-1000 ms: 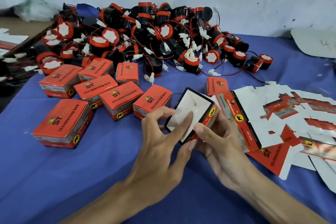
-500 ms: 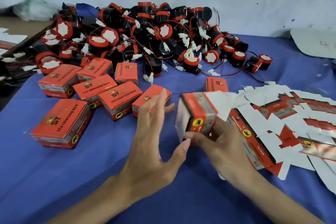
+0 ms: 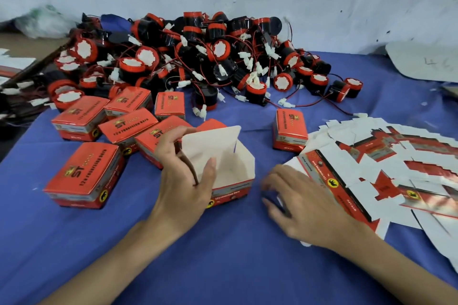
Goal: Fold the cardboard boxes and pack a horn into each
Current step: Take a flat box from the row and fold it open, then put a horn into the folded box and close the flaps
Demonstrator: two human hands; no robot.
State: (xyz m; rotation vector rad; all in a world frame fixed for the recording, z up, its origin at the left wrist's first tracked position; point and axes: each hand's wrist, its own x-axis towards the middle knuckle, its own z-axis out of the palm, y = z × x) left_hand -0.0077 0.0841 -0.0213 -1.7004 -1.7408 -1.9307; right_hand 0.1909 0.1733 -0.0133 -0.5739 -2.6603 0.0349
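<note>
Already several closed red cardboard boxes (image 3: 84, 176) sit left; the left hand (image 3: 183, 181) fingers grip an open, empty red-and-white box (image 3: 233, 178), the right hand (image 3: 304, 200) fingers loosely spread; black-and-red horns (image 3: 223, 49) and flat cardboard blanks (image 3: 371, 156) await.

Closed red boxes (image 3: 81, 176): "ST" logo on lid; line beneath reads roughly "12v reversing horn". Lone box (image 3: 290, 131): "ST" on top. Flat cartons (image 3: 332, 181): small print, unreadable.
</note>
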